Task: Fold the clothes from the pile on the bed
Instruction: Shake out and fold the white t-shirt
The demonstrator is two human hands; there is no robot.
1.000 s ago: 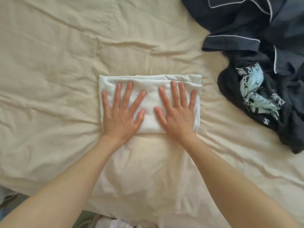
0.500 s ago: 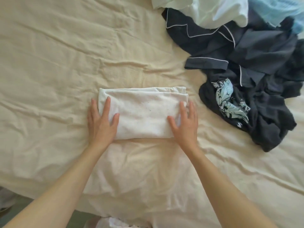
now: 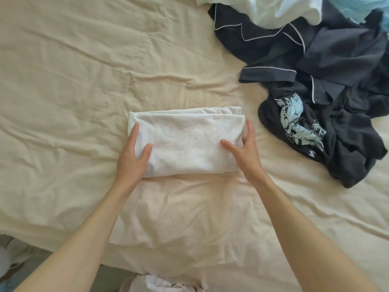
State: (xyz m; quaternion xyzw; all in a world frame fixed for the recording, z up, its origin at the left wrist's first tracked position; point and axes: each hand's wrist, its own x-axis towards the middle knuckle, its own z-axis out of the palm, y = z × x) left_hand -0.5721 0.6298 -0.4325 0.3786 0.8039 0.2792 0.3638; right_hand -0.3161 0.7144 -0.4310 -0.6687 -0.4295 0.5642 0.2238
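Observation:
A folded white garment [image 3: 185, 144] lies as a flat rectangle in the middle of the cream bed sheet [image 3: 84, 81]. My left hand [image 3: 131, 163] holds its left end, thumb on top, one finger along the edge and the others hidden beneath. At the right end my right hand [image 3: 248, 152] grips it, thumb on top and fingers along the side. The pile of unfolded clothes [image 3: 336, 60] sits at the upper right, apart from the garment.
The pile holds dark navy pieces with white piping, a dark T-shirt with a pale blue print [image 3: 294, 123], a white cloth [image 3: 273, 9] and a light blue one [image 3: 357, 7]. The bed's near edge and floor [image 3: 21, 260] show at the bottom left. Pale fabric [image 3: 164, 285] lies at the bottom edge.
Both hands left the top of the garment, where they lay flat, and slid outward to its two ends, now gripping them. The view tilted up, showing more of the pile.

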